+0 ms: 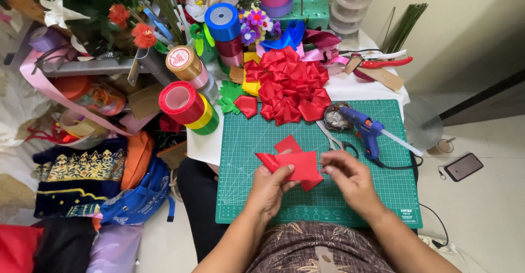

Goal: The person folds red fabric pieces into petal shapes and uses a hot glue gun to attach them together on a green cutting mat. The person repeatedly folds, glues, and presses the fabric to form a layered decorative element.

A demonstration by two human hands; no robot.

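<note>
My left hand (269,188) grips a folded piece of red ribbon (292,164) above the green cutting mat (383,196). My right hand (350,177) is just right of it, fingers curled and pinching the ribbon's right edge. A small loose red square (286,144) lies on the mat just beyond the held piece. Farther back sits a heap of folded red ribbon petals (287,89), partly on the mat's far edge.
A blue glue gun (365,128) and scissors (332,140) lie on the mat at right. Ribbon spools (186,106) stack at left, more spools and artificial flowers (254,24) behind. Red pruners (385,61) rest far right. A phone (464,166) lies on the floor.
</note>
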